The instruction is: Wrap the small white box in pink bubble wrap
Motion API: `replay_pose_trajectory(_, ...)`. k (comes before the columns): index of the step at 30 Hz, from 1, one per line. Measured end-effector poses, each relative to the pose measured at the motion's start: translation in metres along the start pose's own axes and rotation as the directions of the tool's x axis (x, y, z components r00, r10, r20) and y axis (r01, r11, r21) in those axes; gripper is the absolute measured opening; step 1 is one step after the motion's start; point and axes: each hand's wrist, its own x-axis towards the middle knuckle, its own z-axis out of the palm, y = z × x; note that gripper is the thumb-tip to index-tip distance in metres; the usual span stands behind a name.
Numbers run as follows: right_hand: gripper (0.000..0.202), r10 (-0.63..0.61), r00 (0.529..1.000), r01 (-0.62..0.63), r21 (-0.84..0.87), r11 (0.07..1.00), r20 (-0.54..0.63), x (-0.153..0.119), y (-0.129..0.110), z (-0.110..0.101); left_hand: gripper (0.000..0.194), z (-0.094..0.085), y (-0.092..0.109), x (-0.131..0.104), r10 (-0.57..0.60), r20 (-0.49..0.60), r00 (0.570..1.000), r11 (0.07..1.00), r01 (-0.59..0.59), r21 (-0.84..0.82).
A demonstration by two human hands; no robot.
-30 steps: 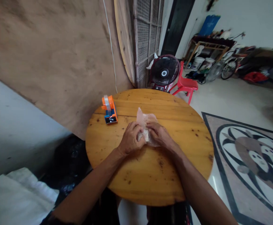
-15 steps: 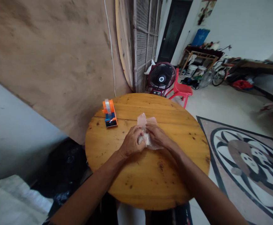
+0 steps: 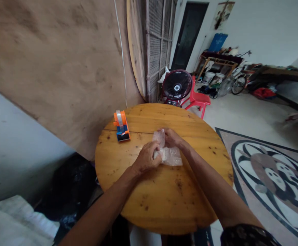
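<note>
A sheet of clear bubble wrap (image 3: 172, 157) lies partly folded on the round wooden table (image 3: 164, 201). My left hand (image 3: 147, 155) is closed on its left side, thumb and fingers pressing the folded middle. Something pale shows through the layers there, but I cannot make out what it is. At the far side, my right hand (image 3: 171, 137) grips the upper flap, which stands up from the table. The right fingertips are partly hidden behind that flap. Another flap spreads flat to the right, under my right wrist.
An orange and blue tape dispenser (image 3: 122, 125) with a roll of clear tape stands on the table's left. Beyond the far edge are a fan (image 3: 177, 85) and a red plastic chair (image 3: 199, 97). A wooden board (image 3: 62, 68) leans along the left.
My right hand has moved from the middle of the bubble wrap to its far flap and raised it. The right flap now lies more spread out. My left hand stays on the wrap.
</note>
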Motion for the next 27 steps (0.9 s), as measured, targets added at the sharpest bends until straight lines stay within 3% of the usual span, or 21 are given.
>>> replay_pose_trajectory(4,0.03,0.195,0.979,-0.204,0.199,0.958,0.063,0.001,-0.002,0.001,0.014,0.0,0.0,0.0,-0.017,0.021,1.0,1.0,0.017,-0.007)
replay_pose_trajectory(11,0.045,0.274,0.962,-0.272,0.154,0.95,0.01,0.007,-0.001,-0.008,0.013,-0.002,0.002,0.0,-0.038,0.049,0.998,0.999,0.038,0.003)
replay_pose_trajectory(18,0.044,0.197,0.979,-0.176,0.291,0.94,-0.044,0.004,0.01,-0.014,0.012,-0.002,0.001,0.0,-0.04,0.061,0.997,0.999,0.04,0.002)
replay_pose_trajectory(21,0.034,0.1,0.981,-0.048,0.289,0.956,-0.168,-0.003,0.011,-0.015,0.012,-0.002,0.0,0.001,-0.032,0.06,0.998,0.999,0.032,0.002)
replay_pose_trajectory(24,0.029,-0.033,0.953,0.092,0.183,0.979,-0.301,-0.024,0.01,-0.021,0.011,-0.003,0.001,0.001,-0.036,0.061,0.997,0.999,0.036,0.012)
replay_pose_trajectory(27,0.036,-0.029,0.934,0.063,0.085,0.994,-0.356,-0.059,0.007,-0.03,0.011,-0.004,0.002,0.002,-0.039,0.061,0.997,0.999,0.037,0.028)
